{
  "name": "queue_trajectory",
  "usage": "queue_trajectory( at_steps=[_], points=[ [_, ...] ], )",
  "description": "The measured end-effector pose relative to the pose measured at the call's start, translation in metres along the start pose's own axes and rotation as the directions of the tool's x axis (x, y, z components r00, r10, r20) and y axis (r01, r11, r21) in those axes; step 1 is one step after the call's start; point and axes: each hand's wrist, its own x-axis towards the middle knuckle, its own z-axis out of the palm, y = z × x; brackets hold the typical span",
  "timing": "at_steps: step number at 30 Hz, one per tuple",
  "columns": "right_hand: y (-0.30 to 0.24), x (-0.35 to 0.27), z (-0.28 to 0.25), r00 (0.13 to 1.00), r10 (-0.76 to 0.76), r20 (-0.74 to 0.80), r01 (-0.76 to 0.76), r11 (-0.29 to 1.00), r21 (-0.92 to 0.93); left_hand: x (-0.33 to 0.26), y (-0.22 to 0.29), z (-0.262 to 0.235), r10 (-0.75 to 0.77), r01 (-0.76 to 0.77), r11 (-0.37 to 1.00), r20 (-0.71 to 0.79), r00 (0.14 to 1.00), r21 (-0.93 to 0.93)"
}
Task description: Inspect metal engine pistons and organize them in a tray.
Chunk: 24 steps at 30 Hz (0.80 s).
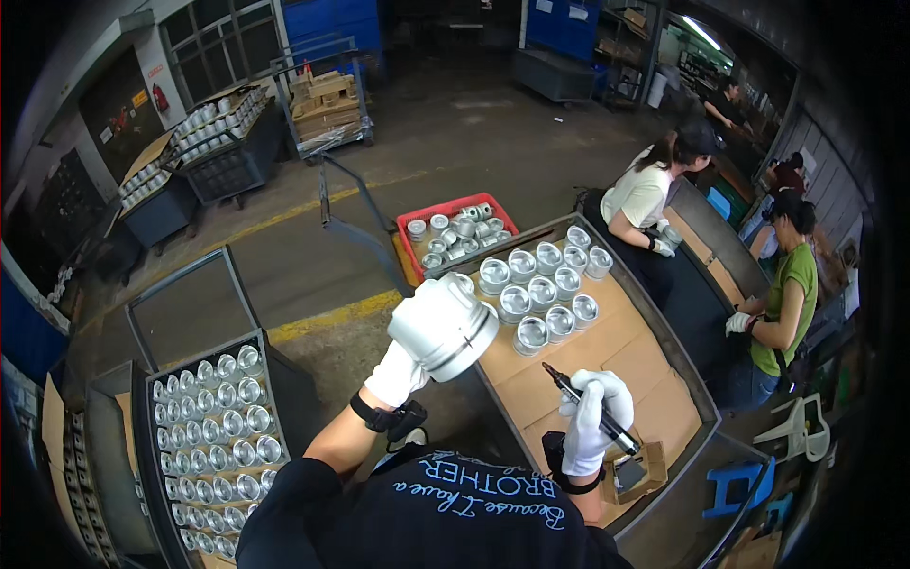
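Gloves, white ones, cover both of the person's hands. The right hand (590, 417) is closed around a black marker pen (588, 408), whose tip points up and to the left over the cardboard-lined tray table (664, 417). Just below that hand, at the near corner of the table, lies a small open cardboard box (637, 471) with a dark item inside. The left hand (396, 373) grips a large silver metal piston (444, 324) from below, holding it raised and tilted above the gap between the table and the floor; a black strap sits on that wrist.

To the person's left, low down, a dark rack tray (213, 446) holds rows of shiny pistons standing close together. Farther along the table top, a cluster of similar pistons (545, 289) stands in rough rows, open ends up. Just beyond the table's far-left corner, a red plastic crate (455, 232) on the floor holds more of the same parts in a loose heap.

On the far side of the table, two co-workers stand near its edge: one in a light shirt (640, 194) leaning over it with gloved hands, another in a green shirt (791, 284) farther right. A yellow line (322, 318) runs across the concrete floor. In the distance, carts (223, 123) carry more rows of pistons, beside a trolley of cardboard boxes (327, 100).
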Motion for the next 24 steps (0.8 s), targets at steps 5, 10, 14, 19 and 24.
queue_trajectory(
  at_steps=[5, 10, 14, 19, 24],
  points=[
    [0.036, -0.02, 0.0, 0.99, -0.065, 0.123, 0.086, 0.981, -0.174, 0.004, -0.021, -0.009, -0.263, 0.247, 0.881, 0.016, 0.965, -0.403],
    [0.036, -0.019, 0.008, 0.809, -0.437, 0.392, 0.552, 0.794, -0.254, 0.022, -0.014, 0.034, -0.474, 0.357, 0.763, -0.092, 0.876, -0.539],
    [0.046, -0.024, 0.013, 0.782, -0.477, 0.402, 0.6, 0.751, -0.275, 0.027, -0.025, 0.024, -0.475, 0.386, 0.601, 0.075, 0.877, -0.7],
    [0.051, -0.019, 0.034, 0.772, -0.488, 0.407, 0.619, 0.72, -0.314, 0.029, -0.041, 0.006, -0.268, 0.372, 0.609, 0.259, 0.928, -0.701],
    [0.087, -0.042, 0.053, 0.979, -0.146, 0.144, 0.174, 0.963, -0.204, 0.021, -0.071, -0.012, 0.079, -0.033, 0.95, -0.135, 0.988, 0.309]
  ],
)
